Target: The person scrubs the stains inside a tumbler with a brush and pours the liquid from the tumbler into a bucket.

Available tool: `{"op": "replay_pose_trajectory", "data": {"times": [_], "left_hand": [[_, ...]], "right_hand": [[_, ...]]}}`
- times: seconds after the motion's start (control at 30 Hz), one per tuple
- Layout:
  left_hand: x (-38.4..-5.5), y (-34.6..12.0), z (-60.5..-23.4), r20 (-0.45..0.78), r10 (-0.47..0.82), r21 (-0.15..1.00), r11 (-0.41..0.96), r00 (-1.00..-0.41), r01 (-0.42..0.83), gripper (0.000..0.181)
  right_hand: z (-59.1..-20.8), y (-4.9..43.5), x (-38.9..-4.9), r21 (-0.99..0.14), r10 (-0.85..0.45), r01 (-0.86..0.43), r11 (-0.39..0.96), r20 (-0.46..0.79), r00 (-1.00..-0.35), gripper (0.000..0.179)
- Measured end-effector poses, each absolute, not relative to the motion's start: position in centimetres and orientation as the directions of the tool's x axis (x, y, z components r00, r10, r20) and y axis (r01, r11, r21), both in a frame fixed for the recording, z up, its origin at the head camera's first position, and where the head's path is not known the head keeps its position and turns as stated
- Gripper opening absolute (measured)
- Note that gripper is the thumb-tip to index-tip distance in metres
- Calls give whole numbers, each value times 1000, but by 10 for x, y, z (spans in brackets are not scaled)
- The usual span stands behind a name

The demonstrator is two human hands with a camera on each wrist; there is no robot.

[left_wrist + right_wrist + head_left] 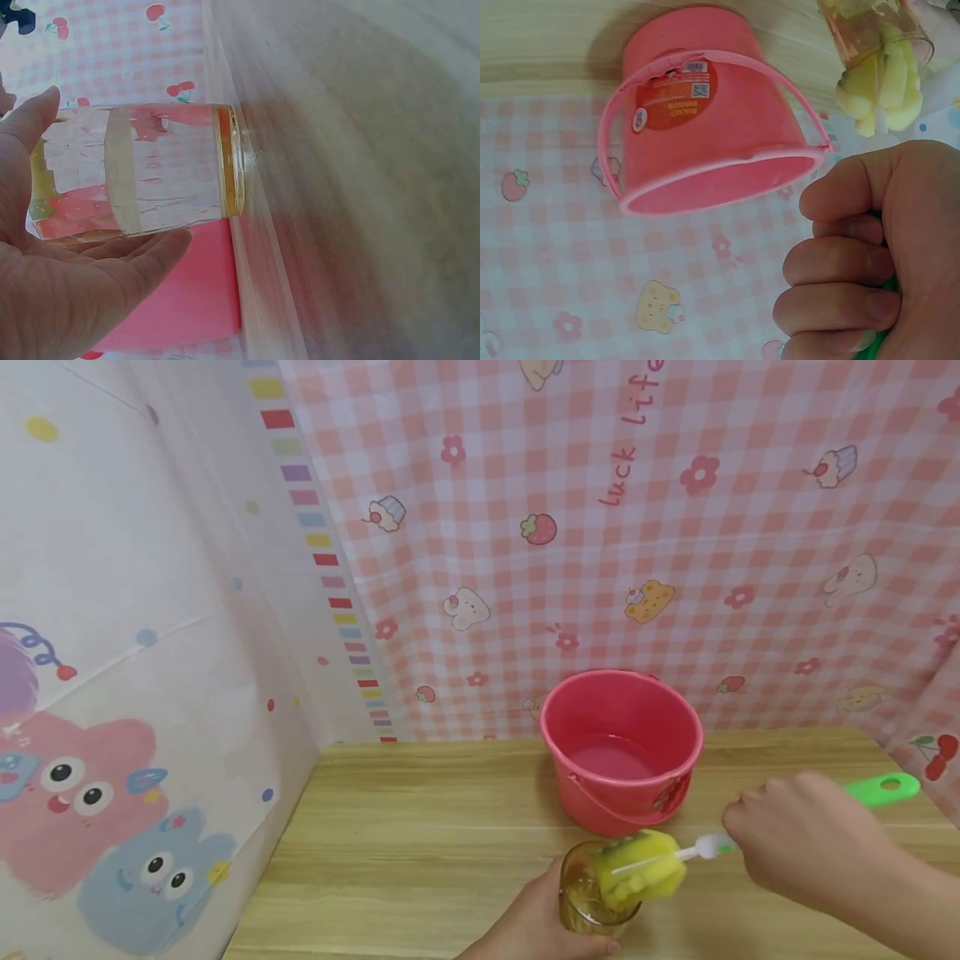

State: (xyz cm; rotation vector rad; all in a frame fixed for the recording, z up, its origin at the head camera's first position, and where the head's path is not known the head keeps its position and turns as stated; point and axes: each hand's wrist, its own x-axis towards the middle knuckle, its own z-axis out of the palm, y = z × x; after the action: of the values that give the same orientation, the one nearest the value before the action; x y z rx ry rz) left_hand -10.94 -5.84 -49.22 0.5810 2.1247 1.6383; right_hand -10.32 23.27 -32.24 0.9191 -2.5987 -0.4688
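Observation:
An amber-tinted clear glass (pixel 581 897) stands at the front of the table, its base at the tabletop in the left wrist view. My left hand (pixel 536 917) grips it, with the thumb on one side and the fingers on the other. A sponge bottle brush has its yellow head (pixel 651 864) at the glass mouth, partly inside the rim. Fingers curled, my right hand (pixel 813 835) holds the brush by its green handle (pixel 888 789), whose end sticks out behind the fist. The sponge (pixel 885 90) also shows by the glass in the right wrist view.
Just behind the glass is a pink bucket (pixel 622 793) with its handle hanging down in front and what looks like some water inside. The wooden tabletop (pixel 420 843) meets a pink checked cloth (pixel 480 568) at the back. A white patterned cloth (pixel 187 693) hangs at the left.

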Motion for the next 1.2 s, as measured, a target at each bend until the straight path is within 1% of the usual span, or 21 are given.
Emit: {"op": "replay_pose_trajectory", "data": {"times": [0.2, 0.27, 0.47, 0.6, 0.7, 0.77, 0.83, 1.0, 1.2], "left_hand": [[-110, -59, -492, -75, 549, 976, 212, -832, 51, 86], [-110, -59, -492, -73, 552, 977, 206, -831, 51, 86], [-109, -59, -492, -42, 565, 979, 188, -824, 79, 87], [-108, -59, -492, -21, 572, 981, 172, -820, 94, 88], [-108, -59, -492, -15, 570, 981, 168, -821, 98, 88], [-108, -59, -493, -15, 569, 981, 168, -822, 98, 88], [-108, -59, -493, -14, 567, 981, 166, -823, 97, 88], [-109, -59, -494, -3, 575, 983, 154, -818, 104, 89], [-110, -59, -494, -5, 578, 982, 155, -816, 104, 87]], "right_hand": [[-330, 242, -99, 379, -603, -513, 771, 174, -778, 46], [-333, 246, -98, 370, -603, -512, 775, 193, -774, 46], [-342, 255, -96, 365, -633, -530, 766, 282, -721, 46], [-347, 259, -95, 366, -631, -526, 768, 293, -718, 45], [-350, 262, -95, 357, -633, -527, 771, 339, -696, 40], [-352, 264, -95, 352, -641, -536, 768, 389, -662, 35], [-353, 266, -95, 345, -639, -539, 769, 410, -650, 32], [-355, 269, -93, 340, -636, -538, 771, 427, -643, 26], [-358, 272, -94, 341, -641, -546, 765, 481, -598, 20]]}}
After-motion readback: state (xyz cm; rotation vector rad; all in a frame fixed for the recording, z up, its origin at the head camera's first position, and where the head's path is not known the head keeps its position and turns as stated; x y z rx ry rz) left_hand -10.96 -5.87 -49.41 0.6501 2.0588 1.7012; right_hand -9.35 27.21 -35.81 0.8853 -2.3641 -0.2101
